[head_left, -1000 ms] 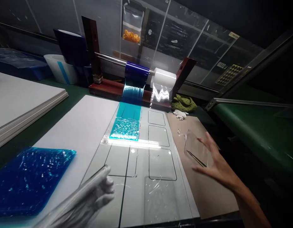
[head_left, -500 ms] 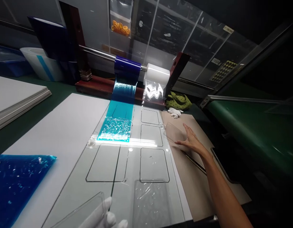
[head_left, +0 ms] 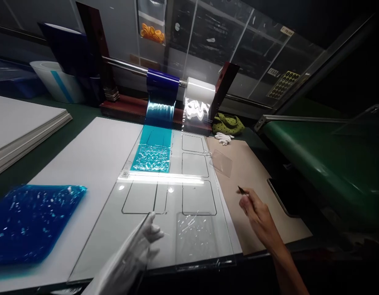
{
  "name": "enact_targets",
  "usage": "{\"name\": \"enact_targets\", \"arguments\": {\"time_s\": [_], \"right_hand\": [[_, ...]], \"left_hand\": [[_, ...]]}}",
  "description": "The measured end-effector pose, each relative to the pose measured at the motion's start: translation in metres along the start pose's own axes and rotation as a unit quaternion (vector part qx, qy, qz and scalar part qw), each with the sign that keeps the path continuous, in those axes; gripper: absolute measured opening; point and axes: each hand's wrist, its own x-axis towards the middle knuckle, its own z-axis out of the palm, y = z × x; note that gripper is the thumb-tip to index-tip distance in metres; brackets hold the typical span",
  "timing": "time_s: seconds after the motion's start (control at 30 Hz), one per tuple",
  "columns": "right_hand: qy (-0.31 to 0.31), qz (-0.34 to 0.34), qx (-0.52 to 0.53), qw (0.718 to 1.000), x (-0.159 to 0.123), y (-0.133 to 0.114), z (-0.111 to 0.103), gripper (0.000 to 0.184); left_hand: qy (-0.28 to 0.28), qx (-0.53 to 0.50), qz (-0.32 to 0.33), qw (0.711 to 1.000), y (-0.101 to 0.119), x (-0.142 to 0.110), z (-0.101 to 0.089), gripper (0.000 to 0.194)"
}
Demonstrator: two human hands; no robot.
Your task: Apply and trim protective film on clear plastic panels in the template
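While the gloved left hand (head_left: 137,250) pinches what looks like a thin clear sheet (head_left: 134,232) by its edge, the rest of it lost in glare, the bare right hand (head_left: 258,214) closes its fingertips on a slim dark-tipped tool (head_left: 240,189), its shaft hidden by the fingers. Just left of that grip, a clear film piece (head_left: 195,237) lies on an outlined panel (head_left: 192,143), and a loose clear plate (head_left: 222,162) rests farther off on a tan board (head_left: 247,172), apparently set aside. Farthest away, blue film (head_left: 152,143) runs from its roller (head_left: 162,80) onto the panel, seemingly fed straight across the outlines.
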Motion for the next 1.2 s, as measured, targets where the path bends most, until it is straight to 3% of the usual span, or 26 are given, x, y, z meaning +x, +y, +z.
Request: {"name": "enact_targets", "arguments": {"time_s": [0.1,0.23,0.33,0.43,0.67,0.87,1.07,1.2], "right_hand": [[-0.088,0.004,0.175,0.981,-0.046,-0.047,0.014,0.033],[-0.172,-0.048,0.226,0.957,-0.093,-0.090,0.040,0.036],[-0.221,-0.016,0.227,0.948,-0.110,-0.099,0.057,0.037],[-0.274,0.009,0.235,0.932,-0.115,-0.097,0.070,0.062],[-0.269,-0.034,0.240,0.932,-0.110,-0.102,0.077,0.078],[-0.260,-0.066,0.268,0.926,-0.104,-0.109,0.074,0.080],[-0.222,-0.082,0.243,0.941,-0.110,-0.105,0.072,0.076],[-0.200,-0.077,0.237,0.948,-0.117,-0.096,0.071,0.076]], "left_hand": [[0.013,0.010,-0.015,1.000,0.033,-0.012,-0.019,0.114],[0.037,0.093,-0.011,0.995,0.076,-0.025,-0.037,0.116],[0.024,0.125,-0.022,0.992,0.088,-0.027,-0.041,0.111],[0.003,0.132,-0.019,0.991,0.084,-0.029,-0.040,0.109],[-0.023,0.128,0.024,0.991,0.074,-0.032,-0.038,0.111],[0.026,0.078,0.070,0.994,0.073,-0.022,-0.030,0.114],[-0.100,0.038,0.039,0.994,0.097,-0.008,-0.043,0.115],[-0.148,0.023,0.039,0.988,0.113,0.000,-0.051,0.117]]}}
